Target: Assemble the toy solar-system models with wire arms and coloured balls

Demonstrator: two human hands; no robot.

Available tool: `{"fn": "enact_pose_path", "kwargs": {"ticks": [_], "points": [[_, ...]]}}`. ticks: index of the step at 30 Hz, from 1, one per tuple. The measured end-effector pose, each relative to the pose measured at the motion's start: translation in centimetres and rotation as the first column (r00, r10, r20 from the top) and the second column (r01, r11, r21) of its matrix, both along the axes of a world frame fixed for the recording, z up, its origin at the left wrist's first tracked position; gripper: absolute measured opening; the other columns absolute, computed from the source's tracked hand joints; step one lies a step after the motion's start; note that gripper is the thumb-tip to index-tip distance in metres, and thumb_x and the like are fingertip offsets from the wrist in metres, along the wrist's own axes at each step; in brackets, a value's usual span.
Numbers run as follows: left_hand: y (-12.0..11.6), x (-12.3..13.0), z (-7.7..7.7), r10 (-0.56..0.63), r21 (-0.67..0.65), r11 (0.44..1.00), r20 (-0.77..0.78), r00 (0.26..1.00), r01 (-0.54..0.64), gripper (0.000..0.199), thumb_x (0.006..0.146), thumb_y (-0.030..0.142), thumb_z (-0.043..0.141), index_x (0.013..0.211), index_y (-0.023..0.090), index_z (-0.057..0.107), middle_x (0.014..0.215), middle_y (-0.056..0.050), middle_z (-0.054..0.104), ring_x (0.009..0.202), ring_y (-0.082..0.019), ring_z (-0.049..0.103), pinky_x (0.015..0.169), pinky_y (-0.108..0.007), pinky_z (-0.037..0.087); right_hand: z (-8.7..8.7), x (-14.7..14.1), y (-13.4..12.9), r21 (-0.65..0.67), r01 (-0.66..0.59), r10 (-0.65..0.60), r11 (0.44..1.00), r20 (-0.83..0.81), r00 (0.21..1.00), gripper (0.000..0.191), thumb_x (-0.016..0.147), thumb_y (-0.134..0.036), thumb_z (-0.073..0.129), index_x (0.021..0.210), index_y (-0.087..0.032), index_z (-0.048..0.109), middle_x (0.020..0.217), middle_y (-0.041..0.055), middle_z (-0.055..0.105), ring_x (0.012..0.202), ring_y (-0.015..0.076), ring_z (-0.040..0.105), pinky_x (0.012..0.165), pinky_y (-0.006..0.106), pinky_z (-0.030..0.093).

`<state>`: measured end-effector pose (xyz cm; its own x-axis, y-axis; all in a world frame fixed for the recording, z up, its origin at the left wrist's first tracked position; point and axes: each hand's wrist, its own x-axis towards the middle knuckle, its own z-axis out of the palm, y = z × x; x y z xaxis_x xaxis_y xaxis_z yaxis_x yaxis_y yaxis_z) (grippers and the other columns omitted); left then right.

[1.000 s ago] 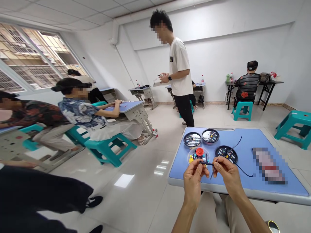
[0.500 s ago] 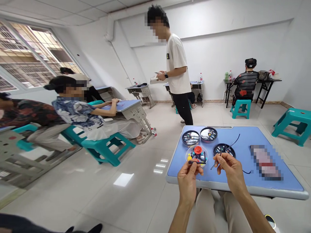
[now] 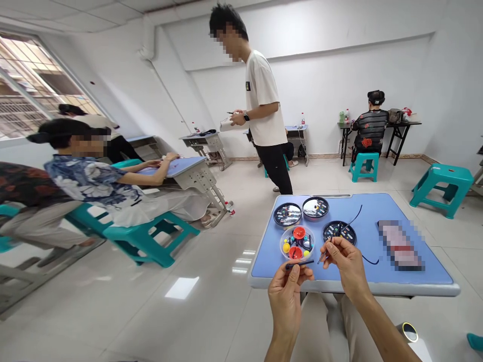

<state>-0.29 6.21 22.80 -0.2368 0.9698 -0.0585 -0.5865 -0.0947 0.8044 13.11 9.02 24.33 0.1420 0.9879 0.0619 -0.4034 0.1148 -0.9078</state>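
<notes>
My left hand [image 3: 287, 286] is closed in a pinch on a short black stick [image 3: 305, 263], which points right, just in front of a clear round tub [image 3: 281, 246]. Red cups [image 3: 299, 232], yellow balls [image 3: 286, 248] and small dark pieces lie in the tub. Between its thumb and fingers my right hand [image 3: 345, 261] pinches a thin black wire-like strand, its near tip close to the stick's right end, with a small gap. Another part of a black strand [image 3: 353, 217] rises over a round black dish [image 3: 349, 229] behind this hand. A curled strand [image 3: 372, 261] shows to its right.
Two round black containers [image 3: 287, 214] stand at the back left of the blue table [image 3: 411, 281]. A pixelated flat object [image 3: 400, 246] lies at right. A person [image 3: 266, 100] stands beyond the table; others sit left and far back. A teal stool [image 3: 441, 186] stands right.
The view has turned right, so the surroundings appear farther left. My left hand has lowered toward me with the stick, uncovering more of the tub. Stick and strand tip look closer together.
</notes>
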Motion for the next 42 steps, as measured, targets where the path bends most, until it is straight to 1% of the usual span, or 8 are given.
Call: {"fn": "enact_pose_path", "kwargs": {"ticks": [4, 9, 19, 24, 28, 31, 35, 42], "points": [[0.3, -0.3, 0.3, 0.024, 0.016, 1.0, -0.01, 1.0, -0.024, 0.03, 0.063, 0.036, 0.085, 0.08, 0.016, 0.071, 0.067, -0.004, 0.071, 0.062, -0.02, 0.068, 0.061, -0.035, 0.059, -0.4, -0.1, 0.0, -0.022, -0.027, 0.027, 0.999, -0.012, 1.0, 0.029, 0.075, -0.044, 0.075, 0.079, -0.017, 0.066, 0.069, 0.0013, 0.067, 0.051, 0.0121, 0.057, 0.047, 0.026, 0.049], [0.5, -0.4, 0.4, 0.02, 0.019, 1.0, -0.009, 1.0, -0.02, 0.031, 0.063, 0.036, 0.086, 0.08, 0.015, 0.071, 0.067, -0.004, 0.071, 0.062, -0.019, 0.068, 0.063, -0.035, 0.059, -0.4, -0.5, -0.1, -0.044, -0.05, 0.048, 0.998, -0.032, 0.998, 0.032, 0.073, -0.045, 0.077, 0.075, -0.016, 0.065, 0.065, 0.001, 0.065, 0.047, 0.0105, 0.054, 0.041, 0.022, 0.044], [0.9, -0.8, 0.0, 0.035, -0.002, 0.999, 0.017, 0.999, -0.035, 0.03, 0.061, 0.033, 0.087, 0.079, 0.014, 0.072, 0.07, -0.003, 0.071, 0.061, -0.014, 0.066, 0.06, -0.026, 0.057, 0.6, -1.3, -0.1, -0.15, -0.077, 0.073, 0.986, -0.037, 0.997, 0.038, 0.064, -0.05, 0.079, 0.067, -0.015, 0.065, 0.059, 0.0004, 0.063, 0.039, 0.0088, 0.05, 0.031, 0.019, 0.036], [0.9, -0.8, 0.1, 0.037, 0.004, 0.999, 0.027, 0.999, -0.037, 0.031, 0.059, 0.033, 0.088, 0.078, 0.014, 0.072, 0.068, -0.003, 0.07, 0.059, -0.013, 0.065, 0.058, -0.025, 0.057, 0.3, -1.5, 0.1, -0.168, -0.075, 0.07, 0.983, -0.038, 0.997, 0.036, 0.065, -0.049, 0.078, 0.065, -0.016, 0.062, 0.056, -0.0001, 0.063, 0.037, 0.009, 0.049, 0.028, 0.019, 0.035], [0.5, -0.5, 0.1, 0.021, -0.006, 1.0, 0.054, 0.998, -0.021, 0.031, 0.059, 0.034, 0.088, 0.077, 0.014, 0.072, 0.067, -0.003, 0.071, 0.059, -0.014, 0.066, 0.057, -0.024, 0.057, -0.1, -1.6, 0.4, -0.131, -0.029, 0.021, 0.991, -0.068, 0.998, 0.036, 0.067, -0.049, 0.078, 0.066, -0.016, 0.062, 0.057, 0.0005, 0.064, 0.04, 0.0102, 0.052, 0.033, 0.021, 0.042], [0.4, -0.3, 0.0, 0.047, -0.035, 0.998, 0.097, 0.994, -0.043, 0.032, 0.057, 0.033, 0.089, 0.077, 0.015, 0.072, 0.069, -0.003, 0.072, 0.063, -0.017, 0.07, 0.06, -0.027, 0.06, -0.3, -1.6, 0.4, -0.103, -0.013, 0.005, 0.995, -0.086, 0.996, 0.035, 0.068, -0.047, 0.078, 0.069, -0.016, 0.062, 0.062, 0.0015, 0.066, 0.045, 0.0111, 0.056, 0.039, 0.023, 0.047], [0.7, -0.1, 0.0, 0.1, -0.072, 0.993, 0.151, 0.984, -0.09, 0.033, 0.055, 0.031, 0.09, 0.078, 0.016, 0.071, 0.076, -0.003, 0.074, 0.068, -0.019, 0.072, 0.066, -0.03, 0.062, -0.5, -1.7, 0.2, -0.097, 0.003, -0.014, 0.995, -0.111, 0.994, 0.034, 0.067, -0.045, 0.08, 0.075, -0.016, 0.064, 0.066, 0.0007, 0.067, 0.049, 0.0118, 0.059, 0.043, 0.024, 0.05], [0.5, 0.2, 0.7, 0.15, -0.085, 0.987, 0.161, 0.975, -0.138, 0.035, 0.05, 0.03, 0.092, 0.074, 0.014, 0.073, 0.076, -0.003, 0.074, 0.066, -0.017, 0.071, 0.065, -0.027, 0.061, -0.5, -1.4, 0.1, -0.086, 0.054, -0.064, 0.995, -0.114, 0.991, 0.032, 0.064, -0.039, 0.084, 0.079, -0.017, 0.068, 0.065, -0.0002, 0.068, 0.054, 0.0138, 0.062, 0.053, 0.027, 0.055]]}}
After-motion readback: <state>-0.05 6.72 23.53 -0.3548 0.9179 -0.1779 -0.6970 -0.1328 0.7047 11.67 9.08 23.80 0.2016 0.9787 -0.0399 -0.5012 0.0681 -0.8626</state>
